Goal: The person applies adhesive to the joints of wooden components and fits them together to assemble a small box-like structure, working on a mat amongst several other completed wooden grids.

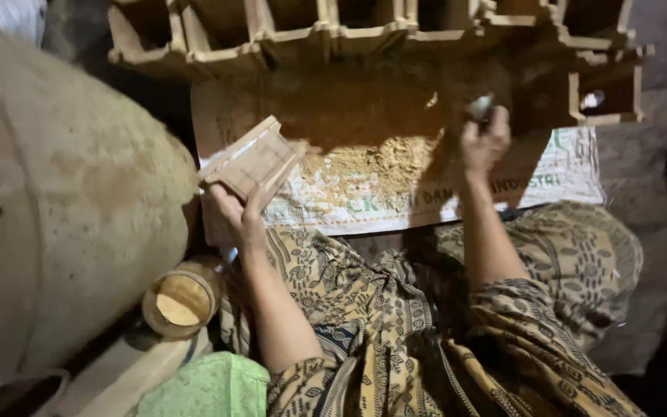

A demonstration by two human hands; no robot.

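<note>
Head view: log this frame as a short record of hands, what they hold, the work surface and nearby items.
left hand: grips a small wooden frame, tilted, at the sack's left edge
right hand: closed on a small tool; its kind is too blurred to tell
surface: printed sack spread in front of the lap
on sack: sawdust pile between the hands
behind: stacked wooden frames
left side: large pale drum; round container below it
clothing: patterned fabric over the lap
</note>
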